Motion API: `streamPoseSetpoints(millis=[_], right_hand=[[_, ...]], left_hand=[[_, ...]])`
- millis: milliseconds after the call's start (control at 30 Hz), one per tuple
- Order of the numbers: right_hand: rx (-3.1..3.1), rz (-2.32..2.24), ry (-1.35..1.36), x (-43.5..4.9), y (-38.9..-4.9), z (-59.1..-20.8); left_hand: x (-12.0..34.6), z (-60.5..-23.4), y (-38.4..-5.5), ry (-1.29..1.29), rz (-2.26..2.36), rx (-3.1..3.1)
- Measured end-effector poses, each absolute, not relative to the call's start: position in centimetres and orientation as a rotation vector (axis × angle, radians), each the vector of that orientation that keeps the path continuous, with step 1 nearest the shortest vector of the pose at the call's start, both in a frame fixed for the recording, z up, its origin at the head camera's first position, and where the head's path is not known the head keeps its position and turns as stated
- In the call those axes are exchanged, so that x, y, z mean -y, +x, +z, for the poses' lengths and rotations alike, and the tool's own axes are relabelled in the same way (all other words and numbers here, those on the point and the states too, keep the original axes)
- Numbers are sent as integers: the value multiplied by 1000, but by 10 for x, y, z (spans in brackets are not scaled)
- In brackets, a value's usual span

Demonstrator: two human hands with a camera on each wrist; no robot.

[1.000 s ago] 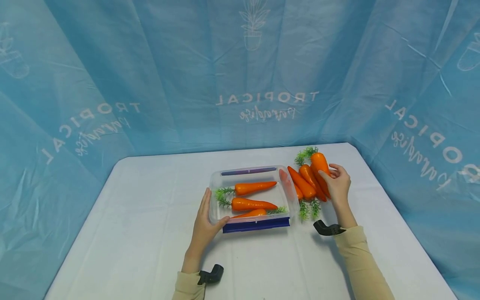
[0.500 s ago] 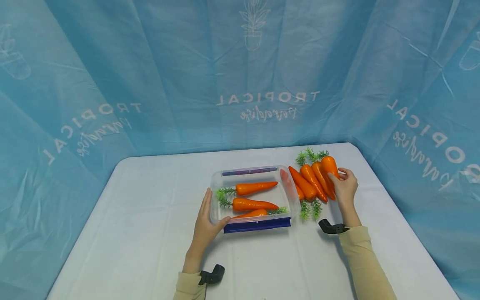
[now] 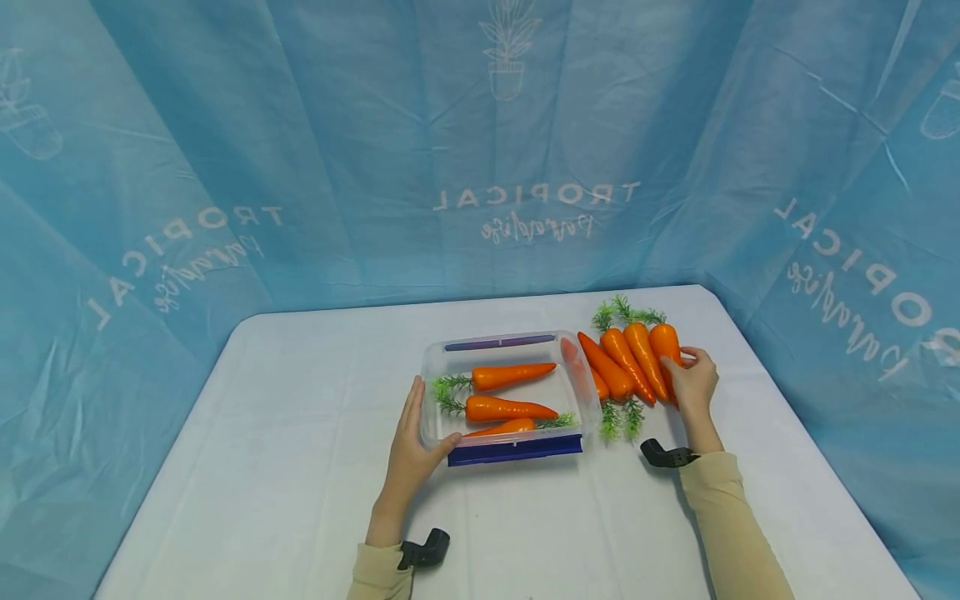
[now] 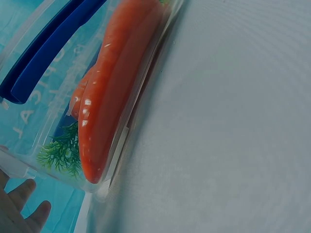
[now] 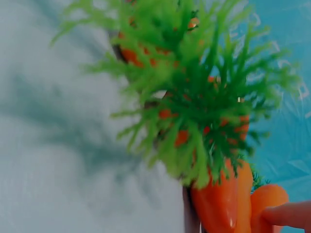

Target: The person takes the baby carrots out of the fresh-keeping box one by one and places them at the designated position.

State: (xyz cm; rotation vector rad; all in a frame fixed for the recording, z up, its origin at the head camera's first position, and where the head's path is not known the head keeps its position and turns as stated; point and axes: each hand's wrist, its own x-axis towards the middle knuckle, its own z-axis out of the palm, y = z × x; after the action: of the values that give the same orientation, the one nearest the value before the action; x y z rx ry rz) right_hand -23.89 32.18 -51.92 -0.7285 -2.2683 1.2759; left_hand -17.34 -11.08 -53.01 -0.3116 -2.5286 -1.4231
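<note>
My left hand (image 3: 414, 446) holds the near left corner of a clear plastic food container (image 3: 587, 392), thumb at the front rim and fingers along the left wall. Inside lie several carrots, among them a middle carrot (image 3: 504, 408) and a far carrot (image 3: 510, 377). In the left wrist view a carrot (image 4: 104, 92) shows through the wall, with fingertips of that hand (image 4: 24, 206) at lower left. My right hand (image 3: 696, 383) pinches the rightmost carrot (image 3: 663, 340) of the group right of the container. A fingertip (image 5: 286, 215) touches orange in the right wrist view.
Several carrots lie side by side against the container's right side, such as one carrot (image 3: 626, 360) beside another carrot (image 3: 645, 354). Some leafy tops (image 3: 621, 419) point towards me. A blue latch (image 3: 517, 450) hangs on the front wall. Blue curtains (image 3: 480, 250) surround the white table (image 3: 315, 433).
The right hand has moved right and a little nearer with its carrot, lowering it to the right end of the row. The left hand and container stay in place.
</note>
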Motion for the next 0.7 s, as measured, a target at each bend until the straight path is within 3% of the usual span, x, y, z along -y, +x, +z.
streamPoseSetpoints(millis=[700], right_hand=[[2286,1193,-702,-322,-236,-518]], left_hand=[[110,-530,-173,-300,-1428,2523]])
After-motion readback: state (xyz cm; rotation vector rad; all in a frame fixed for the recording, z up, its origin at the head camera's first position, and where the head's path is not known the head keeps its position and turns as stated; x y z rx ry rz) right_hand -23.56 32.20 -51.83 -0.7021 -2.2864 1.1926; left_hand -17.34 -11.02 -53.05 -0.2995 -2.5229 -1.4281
